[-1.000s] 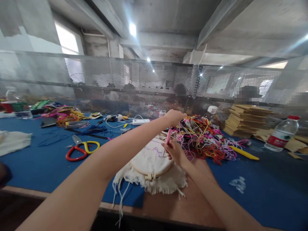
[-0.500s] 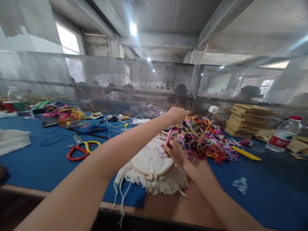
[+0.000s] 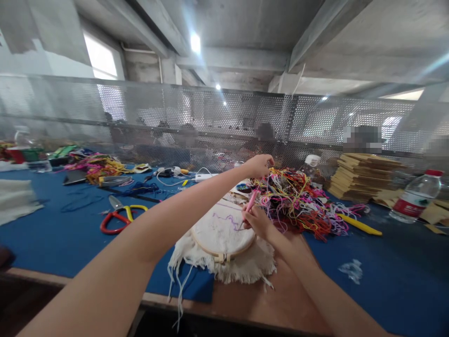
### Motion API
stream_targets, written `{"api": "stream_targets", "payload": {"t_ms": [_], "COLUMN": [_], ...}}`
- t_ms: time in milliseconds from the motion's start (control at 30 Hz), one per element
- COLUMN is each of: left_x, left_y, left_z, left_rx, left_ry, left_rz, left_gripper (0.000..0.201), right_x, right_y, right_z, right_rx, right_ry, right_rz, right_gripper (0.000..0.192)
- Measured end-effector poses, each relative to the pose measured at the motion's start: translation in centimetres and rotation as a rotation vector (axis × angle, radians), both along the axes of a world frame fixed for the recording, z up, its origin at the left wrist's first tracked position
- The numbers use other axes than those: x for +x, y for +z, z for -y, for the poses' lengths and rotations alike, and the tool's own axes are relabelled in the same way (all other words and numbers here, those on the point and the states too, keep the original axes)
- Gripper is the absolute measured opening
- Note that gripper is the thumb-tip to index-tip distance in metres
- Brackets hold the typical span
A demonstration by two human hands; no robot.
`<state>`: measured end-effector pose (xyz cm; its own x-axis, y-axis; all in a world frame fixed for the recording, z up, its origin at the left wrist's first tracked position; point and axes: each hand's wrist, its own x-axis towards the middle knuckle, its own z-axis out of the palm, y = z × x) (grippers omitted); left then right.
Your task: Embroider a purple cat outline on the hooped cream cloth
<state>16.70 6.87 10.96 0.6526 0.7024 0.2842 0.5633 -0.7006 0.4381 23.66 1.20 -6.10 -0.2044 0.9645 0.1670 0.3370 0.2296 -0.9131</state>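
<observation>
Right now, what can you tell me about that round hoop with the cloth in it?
The hoop is a pale wooden ring lying flat near the table's front edge, with a small clasp at its near side. Cream cloth is stretched across it, and the frayed edges spill out around it, with loose threads hanging over the edge. A wavy purple line is stitched near the top. The right hand rests at its far right rim, putting the tip of a pink tool to the cloth.

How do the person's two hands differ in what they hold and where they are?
The right hand grips a pink tool with its tip on the cloth in the hoop; the left hand is raised beyond the hoop, pinching thread near the thread pile. The right hand is low and near; the left is stretched farther out. Both are bare.
</observation>
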Motion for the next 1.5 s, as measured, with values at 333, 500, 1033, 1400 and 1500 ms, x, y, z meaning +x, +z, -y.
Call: {"api": "stream_targets", "payload": {"t_ms": [333, 500, 1033, 1400, 1500], "left_x": [-0.2, -2.6, -17.9, -17.0, -16.4], "left_y": [0.0, -1.8, -13.4, -13.8, -13.7], "left_z": [0.4, 2.6, 5.3, 5.2, 5.6], "left_rx": [-0.015, 0.222, -0.068, -0.289, -0.256], "left_ry": [0.014, 0.233, 0.672, 0.549, 0.566], "left_rz": [-0.049, -0.159, -0.377, 0.443, 0.520], "left_gripper": [0.038, 0.030, 0.045, 0.025, 0.023], "right_x": [1.0, 1.4, 0.8, 1.3, 1.0], "right_y": [0.3, 1.0, 3.6, 4.4, 3.7], "right_z": [-0.7, -0.1, 2.1, 3.2, 3.0], "right_rx": [-0.091, -0.070, -0.096, 0.055, 0.046], "right_ry": [0.139, 0.145, 0.257, 0.356, 0.206], "right_rz": [-0.054, -0.108, -0.088, -0.129, -0.147], "right_gripper": [0.023, 0.035, 0.011, 0.010, 0.019]}}
